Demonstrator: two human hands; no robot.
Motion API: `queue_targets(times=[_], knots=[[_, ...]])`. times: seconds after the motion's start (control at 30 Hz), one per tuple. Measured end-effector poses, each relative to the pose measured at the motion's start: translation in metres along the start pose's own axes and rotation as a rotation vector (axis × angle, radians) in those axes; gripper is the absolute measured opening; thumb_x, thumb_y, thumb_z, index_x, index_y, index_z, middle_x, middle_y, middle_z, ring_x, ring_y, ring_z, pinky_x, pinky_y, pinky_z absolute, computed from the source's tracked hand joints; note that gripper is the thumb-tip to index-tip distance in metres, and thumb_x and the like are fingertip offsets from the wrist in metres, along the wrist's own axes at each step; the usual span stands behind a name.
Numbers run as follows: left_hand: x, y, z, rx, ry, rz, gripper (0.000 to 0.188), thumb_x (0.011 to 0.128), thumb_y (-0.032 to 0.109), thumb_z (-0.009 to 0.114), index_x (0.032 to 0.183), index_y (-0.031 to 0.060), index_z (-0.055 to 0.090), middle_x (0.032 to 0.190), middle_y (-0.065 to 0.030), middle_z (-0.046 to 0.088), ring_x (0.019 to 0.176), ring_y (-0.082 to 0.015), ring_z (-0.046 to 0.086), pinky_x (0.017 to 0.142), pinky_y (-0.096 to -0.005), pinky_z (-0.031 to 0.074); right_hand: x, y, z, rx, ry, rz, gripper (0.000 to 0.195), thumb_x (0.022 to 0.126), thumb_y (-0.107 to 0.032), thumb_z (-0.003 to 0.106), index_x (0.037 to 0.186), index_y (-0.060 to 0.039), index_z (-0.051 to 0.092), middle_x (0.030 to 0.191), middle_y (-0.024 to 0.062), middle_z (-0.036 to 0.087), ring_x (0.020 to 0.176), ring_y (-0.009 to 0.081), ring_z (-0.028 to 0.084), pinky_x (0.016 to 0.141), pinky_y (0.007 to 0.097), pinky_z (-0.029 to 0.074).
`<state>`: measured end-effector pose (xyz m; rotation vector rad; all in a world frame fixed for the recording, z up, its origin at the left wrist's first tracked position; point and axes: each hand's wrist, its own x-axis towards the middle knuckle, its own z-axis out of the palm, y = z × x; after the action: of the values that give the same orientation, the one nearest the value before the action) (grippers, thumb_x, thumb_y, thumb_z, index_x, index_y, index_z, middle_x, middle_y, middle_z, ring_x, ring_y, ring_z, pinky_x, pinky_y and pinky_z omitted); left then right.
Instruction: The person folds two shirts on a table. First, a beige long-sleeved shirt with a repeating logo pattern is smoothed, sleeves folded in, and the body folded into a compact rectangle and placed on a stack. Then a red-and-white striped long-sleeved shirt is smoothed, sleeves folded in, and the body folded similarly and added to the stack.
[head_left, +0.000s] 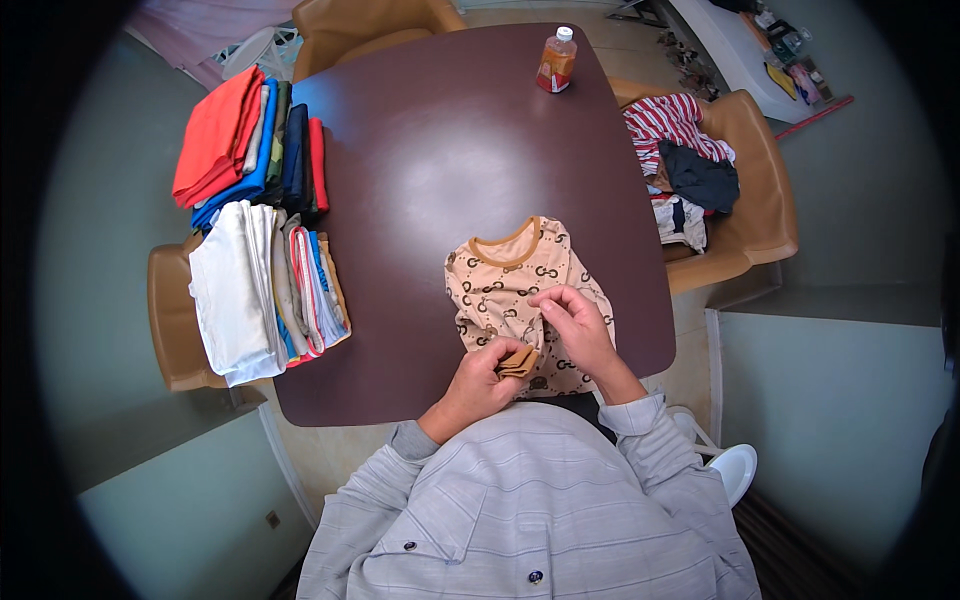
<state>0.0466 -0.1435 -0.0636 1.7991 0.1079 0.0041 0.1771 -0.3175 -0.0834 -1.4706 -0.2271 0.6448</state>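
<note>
A small tan long-sleeved top (480, 292) with a dark printed pattern and a brown neckband lies at the table's near edge, its neck pointing away from me. My left hand (484, 381) grips a brown ribbed cuff (517, 363) over the lower part of the top. Just above the right half of the top is my right hand (576, 324), with thumb and forefinger close together. Whether a bit of fabric is pinched between those fingertips is too small to tell. The top's lower hem reaches the table edge by my body.
Folded clothes stand in two stacks on the left, one topped by a red garment (217, 139), the other by a white one (232, 292). A bottle (556, 60) stands at the dark table's (390, 142) far end. Loose clothes (697, 176) fill a tan chair (765, 180) on the right.
</note>
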Motion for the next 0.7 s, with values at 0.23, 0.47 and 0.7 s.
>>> queue_targets(times=[0.23,0.47,0.7], knots=[[-0.006,-0.017,0.005,-0.134,0.110,-0.125,0.026,0.094,0.009,0.085,0.113,0.0014,0.068,0.096,-0.0057,0.075,0.083,-0.0113,0.068,0.077,-0.0301,0.058,0.001,0.006,0.003,0.060,0.088,0.025,0.015,0.112,-0.014,0.063,0.113,-0.0019,0.072,0.104,-0.0003,0.072,0.091,0.0059,0.059,0.086,0.0250,0.051],[-0.002,-0.024,0.005,-0.565,0.252,-0.261,0.020,0.100,0.003,0.080,0.112,0.0013,0.064,0.093,0.0021,0.066,0.079,-0.0055,0.061,0.072,-0.0251,0.056,-0.006,0.007,-0.006,0.089,0.141,0.043,0.015,0.112,-0.014,0.064,0.114,-0.0015,0.071,0.108,0.0010,0.073,0.094,0.0069,0.061,0.089,0.0255,0.052],[0.001,-0.023,-0.002,-0.627,0.296,-0.280,0.023,0.103,0.004,0.076,0.121,-0.0015,0.064,0.100,-0.0019,0.070,0.082,-0.0081,0.068,0.071,-0.0283,0.062,-0.010,0.015,-0.008,0.087,0.158,0.054,0.016,0.113,-0.015,0.063,0.114,-0.0013,0.071,0.110,0.0052,0.075,0.096,0.0102,0.067,0.091,0.0289,0.057]])
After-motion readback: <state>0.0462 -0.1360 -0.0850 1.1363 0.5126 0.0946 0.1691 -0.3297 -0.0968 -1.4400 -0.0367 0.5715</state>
